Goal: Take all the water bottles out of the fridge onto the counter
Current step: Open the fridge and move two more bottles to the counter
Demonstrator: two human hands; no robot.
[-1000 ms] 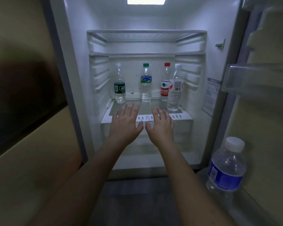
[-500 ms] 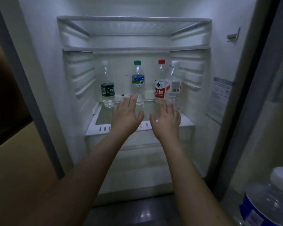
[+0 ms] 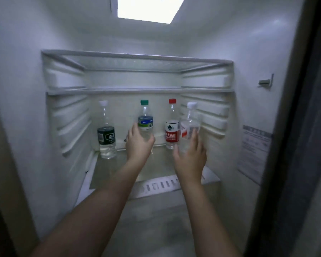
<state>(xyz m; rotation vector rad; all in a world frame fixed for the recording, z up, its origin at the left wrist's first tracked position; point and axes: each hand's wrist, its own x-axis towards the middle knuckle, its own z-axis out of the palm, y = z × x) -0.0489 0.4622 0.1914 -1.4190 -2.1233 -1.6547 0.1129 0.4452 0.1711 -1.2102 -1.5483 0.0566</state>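
Left hand (image 3: 138, 143) fingers wrap the green-capped bottle (image 3: 145, 120); right hand (image 3: 190, 154) fingers wrap the white-capped bottle (image 3: 189, 127).

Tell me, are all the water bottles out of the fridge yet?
Not yet. All four stand on the shelf. The left hand wraps the green-capped bottle, and the right hand reaches round the white-capped bottle. The dark-labelled bottle and red-capped bottle wait untouched.
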